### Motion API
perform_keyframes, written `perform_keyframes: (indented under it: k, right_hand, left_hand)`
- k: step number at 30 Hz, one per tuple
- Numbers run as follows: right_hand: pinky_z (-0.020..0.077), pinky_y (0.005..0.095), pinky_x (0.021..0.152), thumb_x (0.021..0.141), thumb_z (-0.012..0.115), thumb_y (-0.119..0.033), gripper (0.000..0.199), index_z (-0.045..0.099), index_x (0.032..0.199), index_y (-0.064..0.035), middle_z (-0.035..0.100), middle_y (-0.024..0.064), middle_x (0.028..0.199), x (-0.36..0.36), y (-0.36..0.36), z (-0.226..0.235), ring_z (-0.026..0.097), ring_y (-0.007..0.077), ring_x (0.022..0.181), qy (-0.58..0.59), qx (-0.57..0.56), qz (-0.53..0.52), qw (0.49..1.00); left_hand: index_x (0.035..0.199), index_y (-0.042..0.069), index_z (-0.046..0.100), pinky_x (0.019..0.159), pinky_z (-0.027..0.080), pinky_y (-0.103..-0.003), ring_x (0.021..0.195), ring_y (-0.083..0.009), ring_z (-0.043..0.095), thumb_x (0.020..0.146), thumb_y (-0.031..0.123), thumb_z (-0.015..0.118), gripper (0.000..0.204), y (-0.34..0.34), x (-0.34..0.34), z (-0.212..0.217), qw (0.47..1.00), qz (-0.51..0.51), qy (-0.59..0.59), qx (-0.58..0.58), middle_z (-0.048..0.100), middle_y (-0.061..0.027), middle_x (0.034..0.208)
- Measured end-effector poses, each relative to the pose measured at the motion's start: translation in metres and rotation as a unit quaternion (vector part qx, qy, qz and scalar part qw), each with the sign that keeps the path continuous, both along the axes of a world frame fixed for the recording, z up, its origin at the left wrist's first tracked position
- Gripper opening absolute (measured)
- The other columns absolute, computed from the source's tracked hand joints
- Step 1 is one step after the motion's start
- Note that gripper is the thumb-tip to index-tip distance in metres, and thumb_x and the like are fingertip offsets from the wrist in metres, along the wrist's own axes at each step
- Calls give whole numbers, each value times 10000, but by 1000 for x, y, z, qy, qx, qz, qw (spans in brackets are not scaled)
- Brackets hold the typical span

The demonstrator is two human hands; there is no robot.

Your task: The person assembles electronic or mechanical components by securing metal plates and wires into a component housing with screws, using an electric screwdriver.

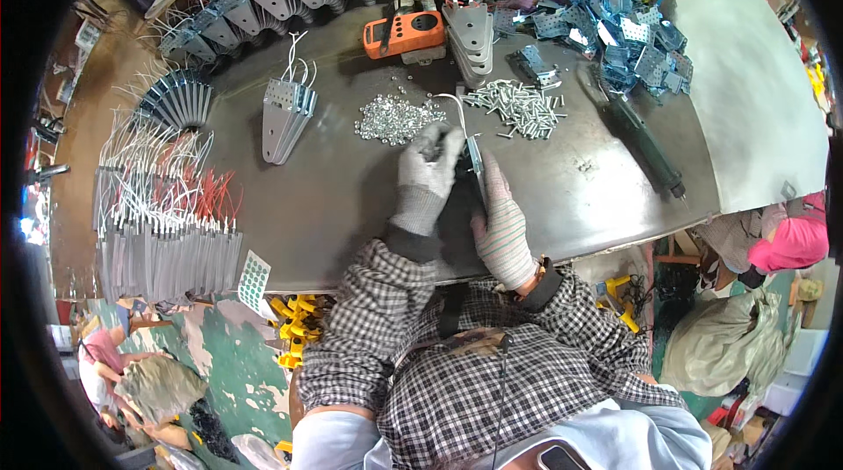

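Observation:
My left hand (426,176) and my right hand (502,224), both in knit work gloves, meet over the dark metal table (334,198). Together they hold a narrow grey metal plate (475,162) with a white wire (452,104) curving up from its far end. The left fingers pinch at the plate's upper part; what lies between them is too small to make out. Just beyond the hands lie a pile of small silver nuts (392,119) and a pile of silver bolts (520,106).
An orange meter (406,33) and stacked grey plates (469,35) sit at the back. A wired plate bundle (285,117) lies left of centre; rows of finished wired plates (167,250) line the left edge. Blue-filmed brackets (615,22) heap at back right; a black power screwdriver (645,145) lies right.

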State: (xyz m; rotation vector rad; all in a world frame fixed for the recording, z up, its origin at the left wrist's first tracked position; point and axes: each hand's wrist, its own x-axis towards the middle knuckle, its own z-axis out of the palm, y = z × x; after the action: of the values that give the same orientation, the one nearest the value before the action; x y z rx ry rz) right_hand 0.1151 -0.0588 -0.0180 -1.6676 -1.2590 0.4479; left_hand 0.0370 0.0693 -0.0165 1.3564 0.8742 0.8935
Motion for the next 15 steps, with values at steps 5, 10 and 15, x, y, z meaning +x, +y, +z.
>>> perform_keyframes:
  k: [5,10,15]
  right_hand:
    - [388,466,1066,688,534,149,882,258,1489,-97,460,246,1356,2,1,-2,403,512,1271,5,29,10,1000]
    - [399,400,1053,719,467,164,813,282,1482,-44,437,262,1391,1,0,2,440,420,1297,10,17,12,1000]
    - [406,398,1048,721,467,160,814,280,1484,-49,437,262,1391,2,0,0,443,422,1293,3,32,16,999]
  left_hand:
    - [958,21,653,695,484,-218,743,-88,599,856,4,643,104,32,-56,5,940,32,299,162,662,-36,845]
    - [908,32,645,649,490,-273,703,-119,613,844,14,613,73,43,-51,-2,858,7,418,297,622,-91,770]
    - [777,64,609,599,504,-380,660,-268,626,877,105,524,138,62,-35,2,731,-101,554,385,637,-112,735]
